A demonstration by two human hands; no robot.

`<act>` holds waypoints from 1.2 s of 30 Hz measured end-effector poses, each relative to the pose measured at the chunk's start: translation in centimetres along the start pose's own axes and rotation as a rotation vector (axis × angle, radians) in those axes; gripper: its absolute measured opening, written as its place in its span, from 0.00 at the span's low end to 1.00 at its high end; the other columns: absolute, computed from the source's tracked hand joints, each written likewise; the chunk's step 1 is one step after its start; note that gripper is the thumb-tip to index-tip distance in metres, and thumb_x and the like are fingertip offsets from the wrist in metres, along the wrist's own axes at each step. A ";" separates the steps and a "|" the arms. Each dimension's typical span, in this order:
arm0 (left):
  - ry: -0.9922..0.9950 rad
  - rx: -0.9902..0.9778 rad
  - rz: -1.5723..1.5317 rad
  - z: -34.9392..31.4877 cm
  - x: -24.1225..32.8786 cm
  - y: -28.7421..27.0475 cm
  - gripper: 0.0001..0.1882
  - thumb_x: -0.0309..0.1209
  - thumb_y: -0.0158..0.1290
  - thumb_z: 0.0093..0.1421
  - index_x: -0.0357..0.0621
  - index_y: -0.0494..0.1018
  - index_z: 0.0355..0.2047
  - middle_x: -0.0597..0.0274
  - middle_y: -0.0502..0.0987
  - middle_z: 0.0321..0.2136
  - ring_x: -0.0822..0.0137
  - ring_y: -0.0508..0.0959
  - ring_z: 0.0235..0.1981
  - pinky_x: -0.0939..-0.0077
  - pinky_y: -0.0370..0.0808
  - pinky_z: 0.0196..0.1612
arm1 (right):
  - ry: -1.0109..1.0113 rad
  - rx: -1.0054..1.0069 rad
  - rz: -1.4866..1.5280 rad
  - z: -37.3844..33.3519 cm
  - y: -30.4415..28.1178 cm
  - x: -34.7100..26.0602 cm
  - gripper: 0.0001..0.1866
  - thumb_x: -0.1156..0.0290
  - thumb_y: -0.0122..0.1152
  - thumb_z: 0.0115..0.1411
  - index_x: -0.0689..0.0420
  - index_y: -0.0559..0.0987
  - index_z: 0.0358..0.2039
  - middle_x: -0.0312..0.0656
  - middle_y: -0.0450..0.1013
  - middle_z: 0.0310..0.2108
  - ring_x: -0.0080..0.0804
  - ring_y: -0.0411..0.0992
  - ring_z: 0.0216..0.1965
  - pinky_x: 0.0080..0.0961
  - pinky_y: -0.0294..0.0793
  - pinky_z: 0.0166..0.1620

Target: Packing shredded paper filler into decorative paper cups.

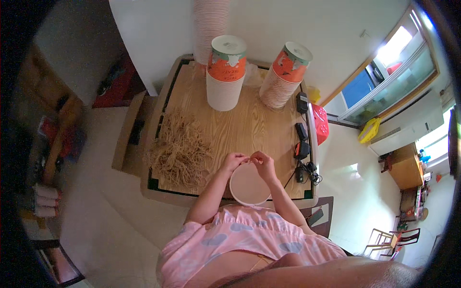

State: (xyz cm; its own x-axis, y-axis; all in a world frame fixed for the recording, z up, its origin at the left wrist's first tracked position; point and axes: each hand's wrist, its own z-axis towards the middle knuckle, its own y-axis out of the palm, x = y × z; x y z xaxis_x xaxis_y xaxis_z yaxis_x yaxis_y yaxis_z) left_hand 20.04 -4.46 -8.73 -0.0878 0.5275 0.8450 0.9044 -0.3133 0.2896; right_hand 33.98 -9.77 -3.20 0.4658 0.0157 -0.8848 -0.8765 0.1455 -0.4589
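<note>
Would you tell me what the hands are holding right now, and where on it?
Both hands, left and right, pinch the far rim of a round paper bowl; any string between the fingers is too small to tell.

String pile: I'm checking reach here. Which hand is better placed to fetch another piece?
Left, probably: the left hand sits nearer the string pile; the right hand is farther, both at the paper bowl rim.

two cup stacks at table's far edge: left stack (225,72) upright, right stack (284,77) tilted, both white with orange-and-green printed labels on top cup; no screens or signs
</note>
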 end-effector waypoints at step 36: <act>0.008 -0.144 -0.119 0.6 -0.2 0.3 0.05 0.28 0.54 0.50 0.39 0.75 0.26 0.64 0.75 0.22 0.74 0.74 0.22 0.80 0.71 0.27 | 0.012 -0.001 0.017 -0.4 -1.0 1.6 0.03 0.80 0.54 0.51 0.61 0.72 0.28 0.35 0.69 0.24 0.19 0.67 0.29 0.17 0.67 0.36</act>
State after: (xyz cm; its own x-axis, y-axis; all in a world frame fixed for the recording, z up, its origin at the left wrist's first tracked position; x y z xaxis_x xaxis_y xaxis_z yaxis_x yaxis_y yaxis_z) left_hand 20.63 -4.15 -9.08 -0.1950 0.5615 0.8042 0.8182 -0.3591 0.4491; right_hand 35.51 -10.29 -4.18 0.4495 0.0065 -0.8933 -0.8843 0.1443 -0.4440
